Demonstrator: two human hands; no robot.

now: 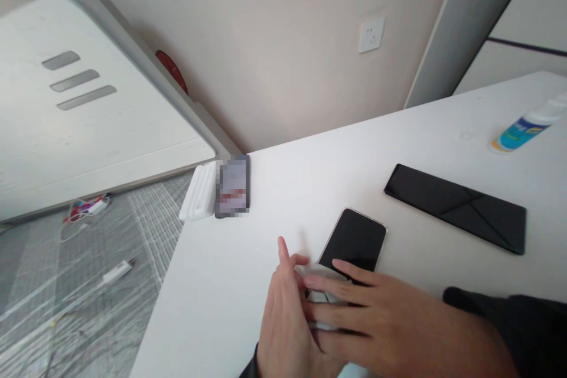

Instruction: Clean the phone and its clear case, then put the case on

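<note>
- Pinching a crumpled white wipe between both hands: left hand edge-up beside it with fingers closed against the cloth, right hand flat on top, fingers spread across it.
- Pressing that wipe down onto the near end of a black phone, screen up and dark, lying at a slant on the white table.
- Right fingertips reaching just onto the phone's lower edge; left thumb tip raised clear of the surface.
- Dark sleeve covering the right forearm, resting on the table at the lower right.
- Beyond the phone, well apart to the right: a flat black folded case with creased triangular panels, lying flat.
- Farther right, near the table's far edge: a white bottle with a blue label, on its side.
- At the far left corner of the table: a blurred dark slab touching a ribbed white block.
- Past the table edge, on the grey floor: white cables.
- On the beige wall behind: a white socket.
</note>
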